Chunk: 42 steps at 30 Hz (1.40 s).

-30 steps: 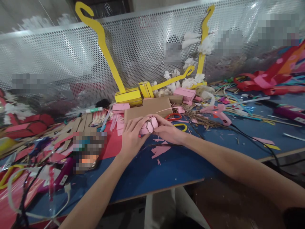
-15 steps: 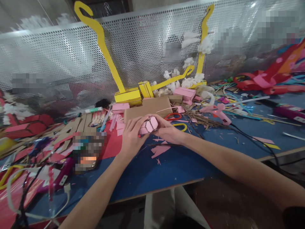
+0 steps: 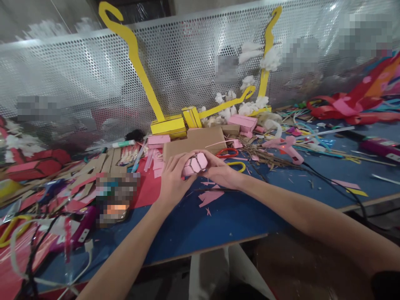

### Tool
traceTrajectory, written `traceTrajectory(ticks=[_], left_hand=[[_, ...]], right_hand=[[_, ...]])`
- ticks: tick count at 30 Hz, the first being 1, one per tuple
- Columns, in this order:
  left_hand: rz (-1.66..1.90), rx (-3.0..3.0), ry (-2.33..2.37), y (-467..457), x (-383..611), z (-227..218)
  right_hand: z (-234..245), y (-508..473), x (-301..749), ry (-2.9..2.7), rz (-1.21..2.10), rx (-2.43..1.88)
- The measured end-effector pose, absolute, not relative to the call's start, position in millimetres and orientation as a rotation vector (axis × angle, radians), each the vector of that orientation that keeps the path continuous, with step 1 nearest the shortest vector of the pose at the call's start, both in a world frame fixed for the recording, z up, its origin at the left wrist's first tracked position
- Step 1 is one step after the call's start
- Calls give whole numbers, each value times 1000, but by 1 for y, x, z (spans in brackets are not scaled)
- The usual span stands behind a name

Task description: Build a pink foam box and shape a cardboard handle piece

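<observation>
**Centre.** A pink faceted paper form (image 3: 196, 163) is held just above the tabletop (image 3: 225, 225) between both hands. The left hand (image 3: 173, 180) takes it from the near-left side and the right hand (image 3: 218, 171) from the right. The fingers of both are closed on it, with their tips pressing its panels.

**Near surroundings.** Pink scraps (image 3: 210, 196) and a thin stick (image 3: 215, 190) lie on the tabletop directly below the hands. Red-handled scissors (image 3: 226, 151) lie just behind the right hand.

**Hazards, as we judge them.** The form looks light and hollow, so too hard a squeeze from two sides could buckle a panel or split a seam. We cannot tell whether any seam carries wet adhesive. A pink glue gun (image 3: 286, 148) lies to the right with its lamp lit, and its cable (image 3: 331, 183) runs along the tabletop beside the right forearm. A sweep of that arm could snag the cable and drag the gun.

**Containers.** A brown cardboard box (image 3: 193, 142) stands touching or just behind the hands, and a smaller pink box (image 3: 243, 122) lies farther back, near a yellow card structure (image 3: 168, 125). Both boxes appear shut, so we cannot see what is in them.

**Background.** A perforated metal screen (image 3: 187, 62) stands behind.
</observation>
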State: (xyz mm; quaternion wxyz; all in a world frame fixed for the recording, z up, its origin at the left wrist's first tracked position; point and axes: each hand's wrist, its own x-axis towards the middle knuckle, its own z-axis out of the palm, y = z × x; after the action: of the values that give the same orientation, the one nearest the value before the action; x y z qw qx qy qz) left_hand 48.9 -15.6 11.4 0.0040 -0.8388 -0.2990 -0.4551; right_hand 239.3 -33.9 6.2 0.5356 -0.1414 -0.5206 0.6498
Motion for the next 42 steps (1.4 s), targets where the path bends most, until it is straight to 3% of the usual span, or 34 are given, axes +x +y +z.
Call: traceTrajectory(ticks=[11, 29, 42], left_hand=[[-1502, -2664, -987, -20, 52, 16], [-2158, -2672, -1143, -12, 56, 10], [-2388, -2711, -1193, -12, 59, 14]], right_hand=[[6, -31, 242, -1192, 1560, -395], [-6, -15, 248, -1206, 1111, -666], [-1, -22, 245, -1308, 1155, -578]])
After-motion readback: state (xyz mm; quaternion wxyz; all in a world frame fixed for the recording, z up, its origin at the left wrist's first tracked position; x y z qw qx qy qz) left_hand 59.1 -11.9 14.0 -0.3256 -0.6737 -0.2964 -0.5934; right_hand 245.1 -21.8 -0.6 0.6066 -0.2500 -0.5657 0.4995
